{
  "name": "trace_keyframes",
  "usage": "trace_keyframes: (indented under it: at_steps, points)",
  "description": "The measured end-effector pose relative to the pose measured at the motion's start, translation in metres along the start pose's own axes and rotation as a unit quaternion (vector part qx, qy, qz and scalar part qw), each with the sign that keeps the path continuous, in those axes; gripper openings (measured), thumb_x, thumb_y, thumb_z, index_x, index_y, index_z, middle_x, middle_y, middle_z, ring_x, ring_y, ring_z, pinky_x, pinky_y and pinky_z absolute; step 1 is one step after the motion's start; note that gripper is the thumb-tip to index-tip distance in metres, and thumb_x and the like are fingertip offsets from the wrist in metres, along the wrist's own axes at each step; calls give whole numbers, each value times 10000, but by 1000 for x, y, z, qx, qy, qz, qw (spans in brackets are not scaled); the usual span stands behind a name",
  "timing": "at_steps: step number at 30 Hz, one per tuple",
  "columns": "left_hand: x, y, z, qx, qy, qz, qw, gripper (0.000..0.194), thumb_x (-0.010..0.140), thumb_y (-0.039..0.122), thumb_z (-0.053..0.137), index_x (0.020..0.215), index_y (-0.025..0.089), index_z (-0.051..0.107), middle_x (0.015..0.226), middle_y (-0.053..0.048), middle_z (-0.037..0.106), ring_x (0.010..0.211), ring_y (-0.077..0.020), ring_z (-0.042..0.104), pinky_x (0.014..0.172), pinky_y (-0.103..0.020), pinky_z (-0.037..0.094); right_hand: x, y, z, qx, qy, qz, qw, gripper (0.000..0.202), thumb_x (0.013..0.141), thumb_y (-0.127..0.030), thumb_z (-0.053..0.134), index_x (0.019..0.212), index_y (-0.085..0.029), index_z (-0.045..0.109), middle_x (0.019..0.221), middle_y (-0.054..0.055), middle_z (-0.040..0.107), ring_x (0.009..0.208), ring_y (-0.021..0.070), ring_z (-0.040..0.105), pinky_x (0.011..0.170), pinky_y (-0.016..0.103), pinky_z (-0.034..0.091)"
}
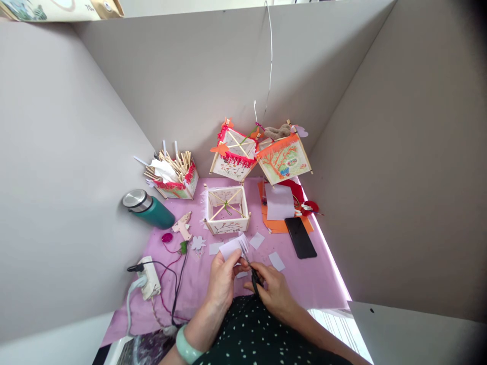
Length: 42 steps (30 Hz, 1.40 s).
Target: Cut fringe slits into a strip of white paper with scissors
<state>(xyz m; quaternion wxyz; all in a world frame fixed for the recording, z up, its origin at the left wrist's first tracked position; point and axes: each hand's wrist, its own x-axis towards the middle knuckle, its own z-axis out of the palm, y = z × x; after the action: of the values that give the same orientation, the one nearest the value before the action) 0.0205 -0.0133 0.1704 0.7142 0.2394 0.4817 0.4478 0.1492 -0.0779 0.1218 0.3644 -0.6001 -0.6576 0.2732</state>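
My left hand [224, 276] pinches a small piece of pale lilac paper [230, 246] whose right edge is cut into a fringe. Black-handled scissors [255, 281] are gripped in my right hand [274, 290], their blades at the fringed edge of the paper. Just beyond my hands stands a square frame lantern [228, 226] with drawn-on white panels, crossed sticks on top and a pale fringe on its left side. Several small paper pieces [257, 241] lie around my hands, and a paper flower cutout [198, 243] lies to the left.
At left are a teal bottle [154, 210], a glue gun [182, 226], a power strip [151, 278] with cords and a box of sticks [178, 177]. Decorated lanterns [285, 159] stand at the back. A black phone [300, 238] lies right, beside orange paper [279, 227].
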Motion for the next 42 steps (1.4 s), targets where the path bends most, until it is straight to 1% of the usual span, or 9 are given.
trace_keyframes:
  at_steps: [3, 7, 12, 19, 26, 33, 42]
  points:
    - [0, 0, 0, 1, 5, -2, 1000, 281, 687, 306, 782, 847, 127, 636, 631, 1, 633, 587, -129, 584, 598, -270, 512, 0, 1, 0, 1, -1, -3, 1000, 349, 930, -427, 542, 1094, -140, 653, 757, 67, 687, 675, 188, 599, 651, 298, 457]
    - [1, 2, 1, -4, 7, -1, 1000, 281, 669, 300, 788, 835, 126, 643, 626, 0, 632, 580, -130, 584, 587, -264, 502, 1, 1, -1, -3, -5, 2, 1000, 325, 927, -425, 550, 1074, -156, 661, 751, 58, 683, 669, 183, 595, 647, 291, 456]
    - [3, 11, 3, -18, 15, 9, 1000, 307, 647, 287, 797, 864, 127, 651, 601, 8, 626, 552, -120, 573, 569, -246, 489, 2, -1, -2, 1, -24, 21, 999, 314, 896, -410, 597, 1077, -164, 666, 732, 50, 675, 659, 179, 589, 625, 280, 451]
    - [5, 20, 5, -31, 21, 8, 999, 305, 617, 285, 805, 828, 138, 641, 613, 7, 624, 543, -116, 571, 565, -245, 495, 1, 0, -1, 13, -46, 26, 998, 324, 875, -401, 617, 1111, -182, 657, 774, 55, 677, 705, 192, 600, 666, 296, 465]
    - [5, 18, 3, -32, 17, 5, 999, 276, 625, 279, 800, 817, 147, 651, 631, 5, 633, 536, -110, 565, 549, -234, 480, 0, -1, -1, 15, -55, 30, 998, 329, 855, -391, 645, 1112, -185, 658, 810, 58, 682, 726, 196, 601, 686, 305, 461]
    - [3, 13, 2, -27, 1, 1, 1000, 254, 671, 283, 775, 839, 138, 652, 570, 12, 600, 518, -114, 552, 532, -232, 464, 0, -4, -3, 11, -47, 18, 999, 293, 878, -373, 618, 1100, -185, 657, 800, 53, 682, 711, 188, 586, 678, 299, 455]
    - [2, 9, 3, -25, 2, -5, 1000, 279, 647, 292, 785, 831, 132, 648, 562, 7, 600, 527, -121, 557, 538, -238, 473, -1, -5, -3, 12, -46, 20, 999, 313, 888, -366, 603, 1132, -173, 643, 787, 52, 677, 715, 193, 586, 674, 298, 451]
